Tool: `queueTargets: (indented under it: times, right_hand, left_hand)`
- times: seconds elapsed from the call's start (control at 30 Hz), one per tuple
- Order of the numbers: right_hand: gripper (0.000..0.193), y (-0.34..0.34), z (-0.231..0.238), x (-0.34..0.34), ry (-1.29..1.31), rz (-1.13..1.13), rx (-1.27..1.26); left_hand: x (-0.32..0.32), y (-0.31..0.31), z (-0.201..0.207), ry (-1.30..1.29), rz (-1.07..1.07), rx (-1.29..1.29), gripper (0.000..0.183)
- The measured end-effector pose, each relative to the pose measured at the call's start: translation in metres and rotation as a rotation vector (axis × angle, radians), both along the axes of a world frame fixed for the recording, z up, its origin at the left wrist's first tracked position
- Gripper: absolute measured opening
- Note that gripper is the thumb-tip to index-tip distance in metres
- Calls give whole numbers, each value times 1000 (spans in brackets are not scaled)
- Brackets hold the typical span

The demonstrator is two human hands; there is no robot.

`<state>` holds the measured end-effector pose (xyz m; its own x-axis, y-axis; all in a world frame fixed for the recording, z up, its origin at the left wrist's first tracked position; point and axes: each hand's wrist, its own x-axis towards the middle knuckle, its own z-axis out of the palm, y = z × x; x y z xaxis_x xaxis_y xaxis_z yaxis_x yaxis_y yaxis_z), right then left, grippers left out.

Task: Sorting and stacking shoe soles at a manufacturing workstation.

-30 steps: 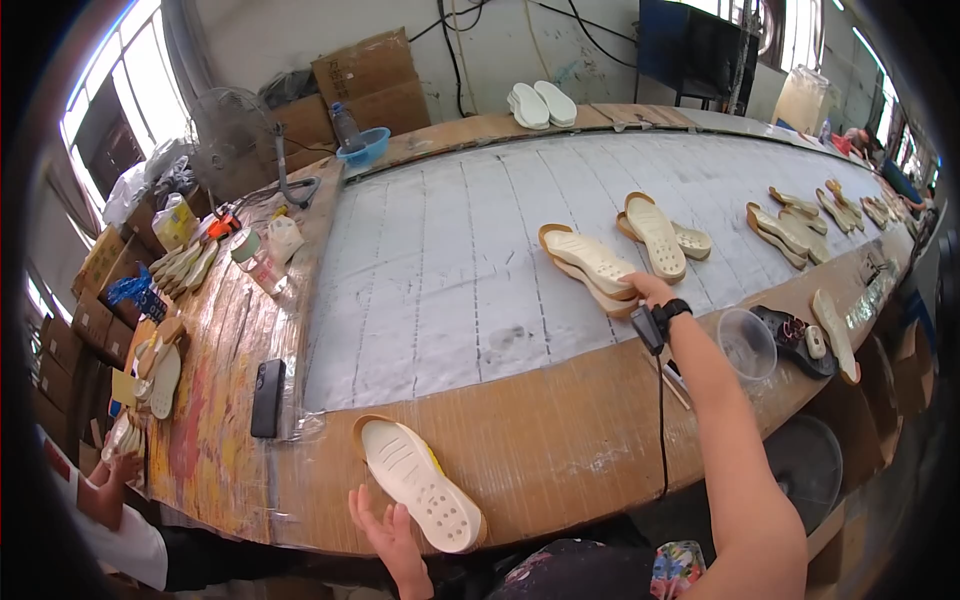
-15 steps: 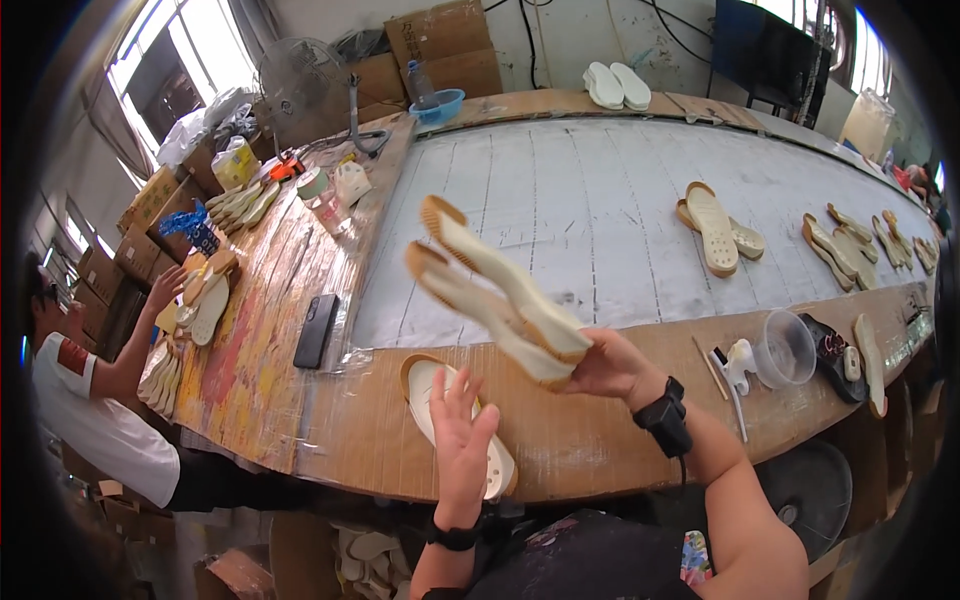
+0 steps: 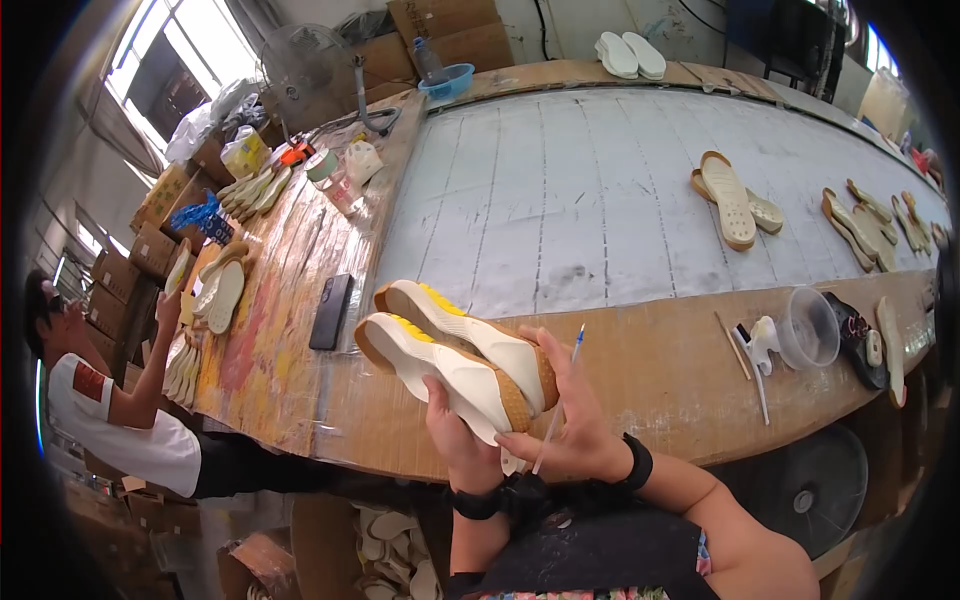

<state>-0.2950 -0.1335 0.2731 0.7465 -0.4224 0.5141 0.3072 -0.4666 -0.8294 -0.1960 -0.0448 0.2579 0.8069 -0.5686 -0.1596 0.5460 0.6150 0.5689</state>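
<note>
A pair of cream shoe soles (image 3: 455, 385), with tan toe and heel parts and yellow patches along the sides, is held together above the table's near edge, heels toward me. My left hand (image 3: 465, 445) is closed round the near sole from below, thumb on its side. My right hand (image 3: 575, 415) grips the heel ends. A thin whitish pen (image 3: 560, 395) with a blue tip slants across the right hand, its tip pointing up; how it is held is partly hidden. A bit of another sole (image 3: 510, 462) shows below the heels, mostly covered by my hands.
A dark phone (image 3: 331, 312) lies left on the cardboard-covered table. Right are a clear tub (image 3: 808, 328), a white-handled brush (image 3: 757, 355) and a loose sole (image 3: 890, 350). More soles (image 3: 728, 200) rest on the white sheet. A co-worker (image 3: 125, 405) stands left, holding a sole.
The soles have come down and nearer, turned so their yellow-patched sides show. My left hand, open before, now holds them too. The pen has come into view. The co-worker's raised hand now holds a sole.
</note>
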Motion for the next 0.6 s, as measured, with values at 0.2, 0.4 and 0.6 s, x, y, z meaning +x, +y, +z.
queueTargets:
  times: [0.2,0.4,0.6]
  right_hand:
    - [83,0,-18,-18,58,442,472]
    - [74,-4,-36,-23,72,535,356]
    - [69,-26,-33,-21,210,469,156]
  left_hand:
    - [5,25,-9,-290,-11,-82,44]
    - [4,36,-15,-100,-134,38,46]
    - [28,48,-49,-554,-90,468,35]
